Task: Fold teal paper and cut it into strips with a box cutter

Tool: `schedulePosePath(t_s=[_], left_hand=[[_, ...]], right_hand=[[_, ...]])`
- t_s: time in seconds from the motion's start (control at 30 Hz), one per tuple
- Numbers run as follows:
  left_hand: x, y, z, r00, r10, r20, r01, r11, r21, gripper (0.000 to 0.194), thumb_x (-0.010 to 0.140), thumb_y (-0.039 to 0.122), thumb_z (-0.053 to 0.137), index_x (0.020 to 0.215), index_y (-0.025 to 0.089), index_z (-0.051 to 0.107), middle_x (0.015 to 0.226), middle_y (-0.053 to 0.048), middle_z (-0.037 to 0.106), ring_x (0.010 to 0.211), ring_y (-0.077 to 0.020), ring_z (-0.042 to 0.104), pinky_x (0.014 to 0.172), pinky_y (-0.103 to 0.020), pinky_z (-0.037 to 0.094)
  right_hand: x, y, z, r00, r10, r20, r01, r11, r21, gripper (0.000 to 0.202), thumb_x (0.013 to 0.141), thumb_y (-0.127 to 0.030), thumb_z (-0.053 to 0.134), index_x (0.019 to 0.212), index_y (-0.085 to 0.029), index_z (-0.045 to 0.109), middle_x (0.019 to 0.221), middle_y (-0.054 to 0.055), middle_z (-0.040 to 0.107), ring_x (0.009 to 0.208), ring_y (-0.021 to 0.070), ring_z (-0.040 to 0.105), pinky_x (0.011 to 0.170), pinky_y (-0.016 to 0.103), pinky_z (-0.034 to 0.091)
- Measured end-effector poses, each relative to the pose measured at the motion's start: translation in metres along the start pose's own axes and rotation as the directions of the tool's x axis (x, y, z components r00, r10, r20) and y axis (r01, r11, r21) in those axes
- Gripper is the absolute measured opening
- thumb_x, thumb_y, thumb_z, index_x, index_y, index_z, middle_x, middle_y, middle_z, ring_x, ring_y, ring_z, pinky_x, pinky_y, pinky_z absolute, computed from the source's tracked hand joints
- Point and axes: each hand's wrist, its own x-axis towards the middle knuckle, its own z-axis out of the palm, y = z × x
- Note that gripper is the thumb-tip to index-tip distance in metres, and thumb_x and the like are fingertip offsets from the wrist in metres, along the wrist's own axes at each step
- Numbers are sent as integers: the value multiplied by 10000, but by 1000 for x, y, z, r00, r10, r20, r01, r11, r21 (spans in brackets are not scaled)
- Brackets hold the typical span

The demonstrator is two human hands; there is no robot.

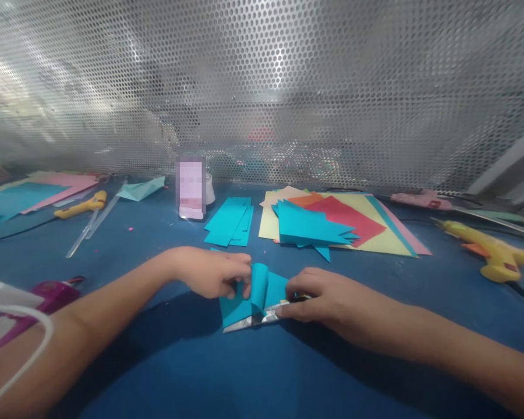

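Note:
A blue paper piece (pixel 236 309) lies flat near the table's middle, with a curled blue strip (pixel 259 284) standing up on it. My left hand (pixel 216 272) is bent over the paper's left part, its fingers curled beside the curl; whether they pinch an edge is hidden. Along the paper's lower edge lies a slim silvery tool with a pointed tip (pixel 240 326), angled to the lower left. My right hand (pixel 321 297) is closed on this tool at its right end, thumb below and fingers above.
Cut blue pieces (pixel 229 221) and a pile of blue shapes (pixel 308 224) on coloured sheets (pixel 393 241) lie behind. Yellow glue guns lie left (pixel 81 206) and right (pixel 491 250). A phone (pixel 191 189) stands at the back. A perforated metal panel (pixel 262 70) rises behind.

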Motion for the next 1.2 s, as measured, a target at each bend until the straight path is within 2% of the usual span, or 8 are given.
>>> schedulePosePath(t_s=[0.17,0.4,0.57,0.67,0.83,1.03,1.13,1.2], left_hand=[[-2,1,0,999,-13,-49,14,1000,16,138,795,122,557,903,196,514,943,-7,433,771,-137,490,676,-250,408],[0,3,-1,981,-118,-155,120,993,0,610,723,374,718,1210,227,380,1133,-48,475,749,-140,517,581,-235,391],[2,6,0,980,-116,-160,116,993,-7,456,750,385,712,1133,250,503,1209,-41,429,856,-169,508,644,-252,405],[2,7,2,981,-53,-185,48,998,-29,374,759,360,718,1068,249,540,1309,-48,359,1078,-234,461,793,-303,426],[3,4,5,977,-11,-214,3,999,-35,642,758,340,729,1300,285,390,1391,-84,333,1235,-288,364,919,-377,405],[4,1,4,979,-41,-198,30,998,-57,853,719,308,761,1399,253,250,1376,-101,358,1250,-299,345,976,-420,369],[5,4,3,975,-44,-217,40,999,-22,717,738,291,749,1330,235,348,1286,-90,429,1168,-282,404,923,-406,387],[7,5,4,958,-13,-287,20,1000,20,461,771,275,726,1156,217,479,1163,-59,497,1091,-251,445,895,-382,385]], right_hand=[[-2,-3,-15,996,-13,85,9,999,46,389,948,-77,401,1195,-249,647,982,74,632,847,160,525,718,275,419],[-22,19,-48,975,128,180,-164,967,197,279,910,-133,535,1091,-267,699,1017,42,620,927,149,571,765,248,444],[-35,34,-67,928,190,322,-286,915,284,239,882,-154,574,1038,-275,710,982,15,649,933,150,601,777,236,463],[-43,39,-77,897,287,337,-380,890,252,231,837,-106,564,953,-254,698,934,5,658,877,155,610,730,242,469],[-61,47,-89,811,528,252,-564,820,99,130,822,-137,511,851,-226,601,800,-2,622,701,144,566,567,240,417],[-63,51,-81,812,550,197,-545,834,-84,120,815,-139,508,854,-222,585,822,27,610,668,160,547,531,259,396],[-50,40,-72,865,500,42,-486,856,-177,144,850,-171,474,882,-208,610,898,72,617,751,197,567,603,306,423],[-39,28,-65,884,468,-3,-466,880,-88,205,905,-245,441,1004,-220,619,980,79,639,837,216,592,679,334,461]])
